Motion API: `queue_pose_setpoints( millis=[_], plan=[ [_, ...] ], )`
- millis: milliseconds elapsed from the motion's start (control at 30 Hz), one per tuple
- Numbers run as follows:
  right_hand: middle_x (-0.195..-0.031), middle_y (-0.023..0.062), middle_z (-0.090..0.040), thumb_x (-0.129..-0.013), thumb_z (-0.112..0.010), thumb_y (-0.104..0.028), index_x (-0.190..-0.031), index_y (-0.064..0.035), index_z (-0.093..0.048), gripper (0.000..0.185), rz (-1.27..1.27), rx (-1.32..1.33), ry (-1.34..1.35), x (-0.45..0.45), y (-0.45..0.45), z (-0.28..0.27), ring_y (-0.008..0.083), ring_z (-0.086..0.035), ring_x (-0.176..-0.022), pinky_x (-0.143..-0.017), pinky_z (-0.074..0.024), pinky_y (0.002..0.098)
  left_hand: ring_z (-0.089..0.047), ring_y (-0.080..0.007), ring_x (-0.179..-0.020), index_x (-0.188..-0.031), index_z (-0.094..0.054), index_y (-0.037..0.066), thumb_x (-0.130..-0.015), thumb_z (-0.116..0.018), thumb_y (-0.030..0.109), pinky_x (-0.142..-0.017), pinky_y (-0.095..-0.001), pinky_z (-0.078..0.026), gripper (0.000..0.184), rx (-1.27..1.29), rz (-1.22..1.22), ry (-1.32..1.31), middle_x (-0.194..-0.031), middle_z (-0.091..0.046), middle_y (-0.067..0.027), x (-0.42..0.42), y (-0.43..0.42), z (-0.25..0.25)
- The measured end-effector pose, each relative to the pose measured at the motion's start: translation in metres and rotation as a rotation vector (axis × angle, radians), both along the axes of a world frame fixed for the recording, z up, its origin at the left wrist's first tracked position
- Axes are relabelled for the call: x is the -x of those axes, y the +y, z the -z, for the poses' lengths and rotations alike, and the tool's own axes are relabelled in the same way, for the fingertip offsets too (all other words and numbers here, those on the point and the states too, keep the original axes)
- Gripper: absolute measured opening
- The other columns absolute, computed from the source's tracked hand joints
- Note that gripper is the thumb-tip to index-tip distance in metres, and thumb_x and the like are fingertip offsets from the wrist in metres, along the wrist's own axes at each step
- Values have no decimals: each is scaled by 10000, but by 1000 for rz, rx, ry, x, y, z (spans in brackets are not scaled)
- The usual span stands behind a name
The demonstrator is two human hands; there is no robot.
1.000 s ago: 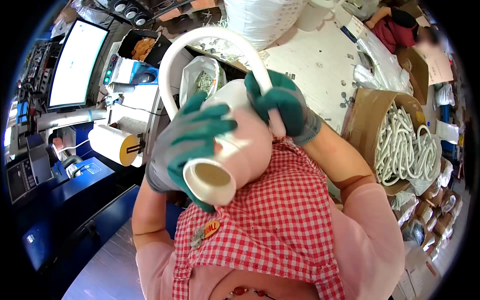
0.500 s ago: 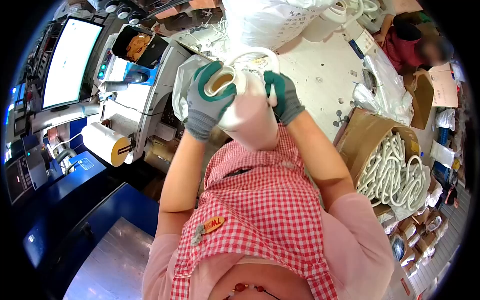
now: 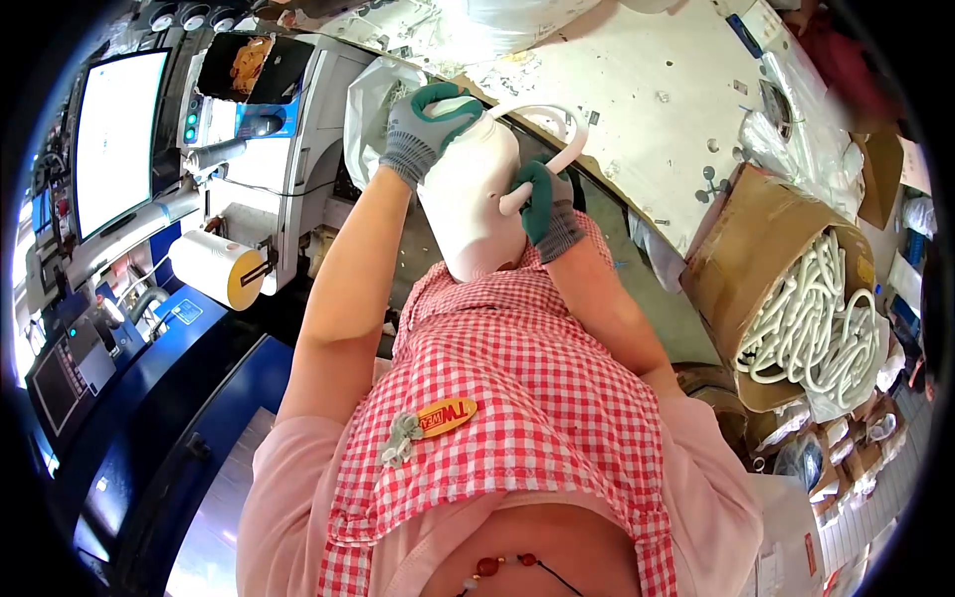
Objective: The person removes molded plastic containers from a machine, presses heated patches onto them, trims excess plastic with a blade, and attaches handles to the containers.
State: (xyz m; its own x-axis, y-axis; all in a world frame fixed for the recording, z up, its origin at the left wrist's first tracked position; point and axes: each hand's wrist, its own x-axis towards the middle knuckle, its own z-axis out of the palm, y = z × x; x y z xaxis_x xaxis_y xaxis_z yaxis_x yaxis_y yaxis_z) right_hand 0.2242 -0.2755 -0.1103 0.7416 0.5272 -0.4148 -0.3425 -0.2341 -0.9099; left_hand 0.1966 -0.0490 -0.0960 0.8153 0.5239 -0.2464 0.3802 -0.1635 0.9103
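In the head view, a white plastic jug [image 3: 471, 194] is held in front of the checked apron, tilted, its lower end touching or close to the cloth. My left hand [image 3: 426, 127], in a grey and green glove, is closed around its upper end; the mouth is turned out of sight. A curved white handle [image 3: 575, 134] arches from the jug's top toward its right side. My right hand [image 3: 550, 211], gloved likewise, is closed on the handle's lower end beside the jug wall. Whether that end is joined to the wall I cannot tell.
A cardboard box [image 3: 766, 249] full of loose white handles [image 3: 818, 318] stands to the right. The speckled white worktable [image 3: 647, 109] lies ahead, with a plastic bag [image 3: 368, 109] near my left hand. At left are a monitor [image 3: 119, 139] and a white roll [image 3: 214, 267].
The jug has tipped so its open mouth no longer shows. My right hand has moved down along its side with the handle end, and the view has shifted.
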Motion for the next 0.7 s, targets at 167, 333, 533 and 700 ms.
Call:
queue_pose_setpoints(
  millis=[167, 333, 533, 700],
  plan=[
    [-639, 42, -550, -787, -568, -43, -666, -39, -535, 125, 403, -177, 492, 5, 23, -16, 144, -546, -541, -506, -442, 283, -687, -191, -885, -1034, -717, 66, -658, -853, 419, -832, -319, -535, 533, -109, -13, 37, -970, -726, -98, 4, -1, 15],
    [-614, 49, -562, -721, -630, -53, -656, -43, -543, 109, 359, -194, 301, 24, 23, 30, 175, -545, -486, -486, -453, 305, -691, -248, -892, -1032, -722, 128, -639, -838, 484, -830, -346, -537, 543, -197, -66, 160, -961, -723, -100, 24, -7, -18],
    [-648, 55, -568, -688, -641, -73, -704, -51, -566, 80, 85, 220, -124, 41, 22, 77, 201, -555, -553, -504, -447, 353, -694, -273, -848, -1001, -715, 132, -631, -817, 486, -782, -379, -541, 522, -269, -124, 272, -909, -719, -102, 44, -12, -34],
    [-673, 29, -526, -760, -608, -59, -767, -32, -549, 65, 478, 64, 403, 52, 53, 16, 194, -535, -594, -537, -443, 332, -696, -211, -838, -1036, -712, 80, -673, -837, 359, -804, -327, -538, 474, -258, -178, 221, -920, -729, -103, 69, -11, -30]
  ],
)
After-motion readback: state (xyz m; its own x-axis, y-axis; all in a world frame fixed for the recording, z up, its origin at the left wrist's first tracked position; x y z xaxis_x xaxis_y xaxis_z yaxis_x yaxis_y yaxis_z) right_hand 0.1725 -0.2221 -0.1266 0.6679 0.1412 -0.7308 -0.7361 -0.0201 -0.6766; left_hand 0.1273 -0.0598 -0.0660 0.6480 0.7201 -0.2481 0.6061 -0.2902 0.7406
